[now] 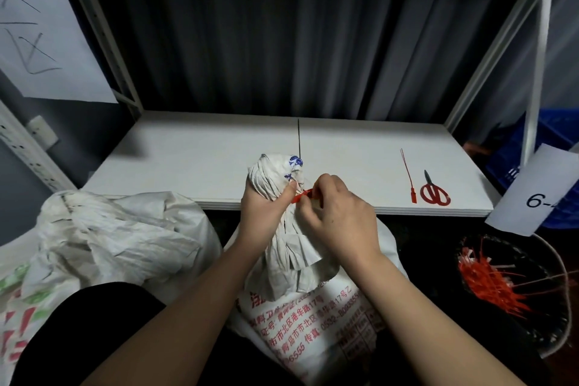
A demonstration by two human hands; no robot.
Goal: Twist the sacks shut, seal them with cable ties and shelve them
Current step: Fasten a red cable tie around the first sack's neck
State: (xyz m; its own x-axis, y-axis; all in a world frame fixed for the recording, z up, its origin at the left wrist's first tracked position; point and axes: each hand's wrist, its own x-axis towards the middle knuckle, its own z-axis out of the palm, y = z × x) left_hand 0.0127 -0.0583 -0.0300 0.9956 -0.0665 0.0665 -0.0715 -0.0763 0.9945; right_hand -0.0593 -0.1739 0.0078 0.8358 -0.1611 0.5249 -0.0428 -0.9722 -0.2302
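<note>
Head view
Sack point(300, 263): upright on floor before the shelf point(219, 160), neck twisted.
Left hand point(261, 208): fist wrapped round the neck.
Right hand point(336, 213): fingertips pinching the red cable tie point(301, 196) at the neck.
Shelf: spare tie point(409, 180) beside red scissors point(435, 191).

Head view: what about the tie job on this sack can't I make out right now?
- Red cable tie: mostly hidden by the right hand; whether it is threaded or locked cannot be told.
- Sack neck: the left hand covers the twist.
- Second sack: cut off by the left edge.
</note>
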